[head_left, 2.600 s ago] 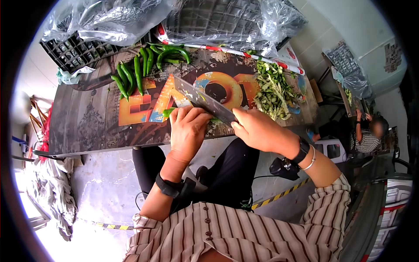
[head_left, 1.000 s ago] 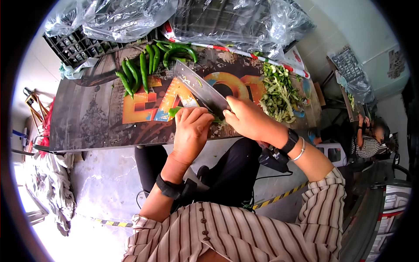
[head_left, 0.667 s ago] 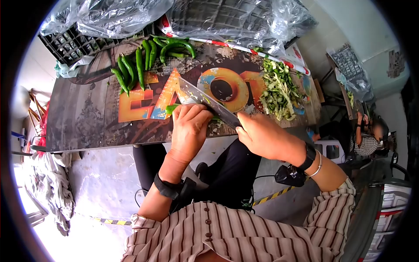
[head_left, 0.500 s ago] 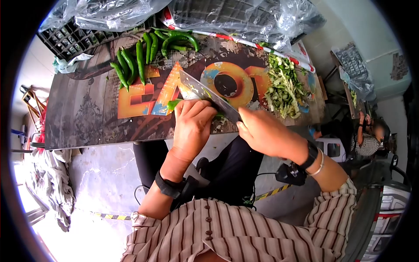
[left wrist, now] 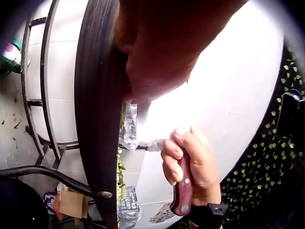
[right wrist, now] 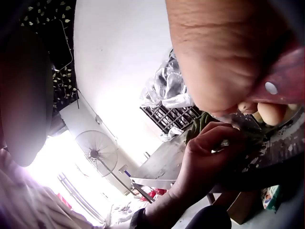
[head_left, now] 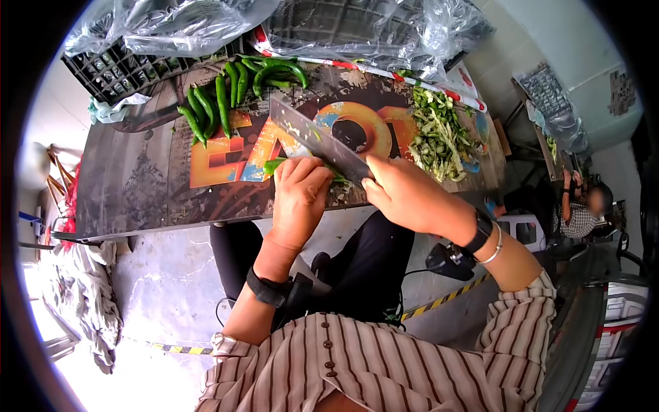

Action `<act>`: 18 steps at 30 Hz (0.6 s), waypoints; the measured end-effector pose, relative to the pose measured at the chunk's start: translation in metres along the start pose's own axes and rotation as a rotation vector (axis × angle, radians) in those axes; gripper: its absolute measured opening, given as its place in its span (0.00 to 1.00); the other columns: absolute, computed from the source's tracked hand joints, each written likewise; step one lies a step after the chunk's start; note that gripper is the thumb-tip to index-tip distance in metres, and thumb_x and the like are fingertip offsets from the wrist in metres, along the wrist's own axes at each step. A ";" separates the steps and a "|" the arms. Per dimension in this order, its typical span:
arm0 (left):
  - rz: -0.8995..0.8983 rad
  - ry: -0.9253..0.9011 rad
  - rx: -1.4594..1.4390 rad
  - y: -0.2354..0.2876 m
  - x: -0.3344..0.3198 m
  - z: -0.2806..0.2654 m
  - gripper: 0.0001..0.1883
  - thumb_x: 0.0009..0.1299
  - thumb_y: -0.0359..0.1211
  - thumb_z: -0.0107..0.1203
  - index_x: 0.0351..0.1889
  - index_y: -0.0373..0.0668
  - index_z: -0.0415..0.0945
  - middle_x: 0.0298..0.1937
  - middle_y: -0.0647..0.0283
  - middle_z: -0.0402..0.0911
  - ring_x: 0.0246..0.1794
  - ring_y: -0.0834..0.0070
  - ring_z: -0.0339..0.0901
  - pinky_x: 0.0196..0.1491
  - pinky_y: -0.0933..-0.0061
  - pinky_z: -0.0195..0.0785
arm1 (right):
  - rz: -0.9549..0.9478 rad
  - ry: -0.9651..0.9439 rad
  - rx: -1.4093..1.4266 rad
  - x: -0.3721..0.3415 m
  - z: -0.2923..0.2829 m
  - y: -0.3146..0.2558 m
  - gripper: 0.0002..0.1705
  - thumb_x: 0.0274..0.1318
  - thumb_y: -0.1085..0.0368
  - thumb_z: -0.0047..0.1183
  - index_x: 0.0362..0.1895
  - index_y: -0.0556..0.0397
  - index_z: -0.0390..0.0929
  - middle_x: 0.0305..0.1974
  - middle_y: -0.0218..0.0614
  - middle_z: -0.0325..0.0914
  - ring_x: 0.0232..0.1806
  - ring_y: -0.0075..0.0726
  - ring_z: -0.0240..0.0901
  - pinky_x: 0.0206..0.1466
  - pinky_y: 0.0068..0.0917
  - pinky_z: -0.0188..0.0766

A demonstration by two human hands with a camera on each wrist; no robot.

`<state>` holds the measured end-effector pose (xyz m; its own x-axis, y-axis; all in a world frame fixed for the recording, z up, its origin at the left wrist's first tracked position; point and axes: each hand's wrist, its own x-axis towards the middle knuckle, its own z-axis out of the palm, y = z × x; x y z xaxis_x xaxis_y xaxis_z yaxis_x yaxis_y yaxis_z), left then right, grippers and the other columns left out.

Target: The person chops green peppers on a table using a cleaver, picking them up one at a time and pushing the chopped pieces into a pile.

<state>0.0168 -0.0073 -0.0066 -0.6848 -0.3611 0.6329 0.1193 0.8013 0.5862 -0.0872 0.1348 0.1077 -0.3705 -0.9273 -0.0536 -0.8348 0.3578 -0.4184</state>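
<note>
In the head view my left hand [head_left: 296, 199] holds a green chili pepper [head_left: 272, 166] down on the table near its front edge. One end of the pepper pokes out left of my curled fingers, which hide most of the rest. My right hand [head_left: 405, 192] grips a cleaver [head_left: 319, 141], its broad blade slanting up and left, right beside my left fingertips. Small pale bits cling to the blade. The left wrist view shows the cleaver's dark red riveted handle [left wrist: 183, 191] wrapped by my right fingers. In the right wrist view my left hand [right wrist: 205, 157] is bent over the tabletop.
Several whole green chilies [head_left: 221, 106] lie at the table's back left. A heap of chopped chili [head_left: 443, 137] sits on the right. Black crates [head_left: 120, 75] under clear plastic [head_left: 185, 27] line the back. Another person [head_left: 583, 213] sits at the far right.
My right hand has moved the cleaver up and down beside the left fingers. Since half a second ago the blade has shifted up and left. My left hand stays on the chili.
</note>
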 end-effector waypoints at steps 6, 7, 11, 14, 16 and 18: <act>-0.011 0.003 -0.015 0.001 0.004 -0.003 0.06 0.55 0.25 0.60 0.30 0.44 0.79 0.35 0.67 0.77 0.41 0.65 0.73 0.49 0.67 0.61 | 0.077 -0.157 -0.030 -0.012 -0.004 -0.001 0.12 0.58 0.65 0.48 0.35 0.64 0.66 0.23 0.56 0.73 0.28 0.63 0.72 0.32 0.52 0.68; -0.011 0.000 -0.017 0.002 0.005 -0.004 0.06 0.55 0.25 0.60 0.30 0.44 0.79 0.35 0.67 0.77 0.41 0.65 0.73 0.49 0.68 0.61 | 0.070 -0.155 -0.016 -0.011 -0.003 -0.001 0.11 0.58 0.66 0.48 0.34 0.64 0.66 0.23 0.56 0.73 0.28 0.63 0.72 0.32 0.52 0.68; -0.005 0.014 -0.010 0.000 0.004 -0.001 0.05 0.55 0.25 0.60 0.29 0.44 0.79 0.36 0.67 0.78 0.40 0.64 0.73 0.48 0.68 0.61 | 0.016 -0.094 0.026 0.000 0.007 0.002 0.11 0.57 0.67 0.49 0.32 0.63 0.65 0.24 0.56 0.73 0.29 0.64 0.72 0.32 0.51 0.67; -0.016 -0.022 -0.024 -0.001 0.003 -0.001 0.06 0.55 0.24 0.59 0.30 0.45 0.77 0.36 0.67 0.77 0.43 0.67 0.73 0.52 0.66 0.60 | -0.039 -0.002 0.053 0.021 0.021 0.006 0.11 0.58 0.66 0.48 0.32 0.63 0.64 0.24 0.57 0.72 0.29 0.65 0.71 0.32 0.51 0.65; -0.001 -0.003 -0.020 -0.001 0.002 -0.001 0.06 0.55 0.24 0.59 0.29 0.43 0.78 0.36 0.66 0.78 0.42 0.65 0.74 0.50 0.66 0.61 | -0.100 0.030 0.074 0.031 0.025 0.009 0.13 0.60 0.65 0.47 0.32 0.63 0.62 0.24 0.58 0.70 0.29 0.67 0.69 0.31 0.50 0.63; -0.004 0.013 -0.037 -0.001 0.002 -0.002 0.05 0.54 0.23 0.60 0.28 0.42 0.78 0.35 0.64 0.79 0.42 0.63 0.74 0.48 0.66 0.64 | -0.083 0.059 0.081 0.033 0.030 0.014 0.13 0.60 0.65 0.48 0.32 0.64 0.62 0.24 0.59 0.70 0.29 0.67 0.69 0.31 0.50 0.63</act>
<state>0.0168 -0.0105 -0.0047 -0.6759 -0.3708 0.6369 0.1430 0.7818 0.6069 -0.0992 0.1059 0.0731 -0.3265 -0.9445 0.0364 -0.8291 0.2677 -0.4909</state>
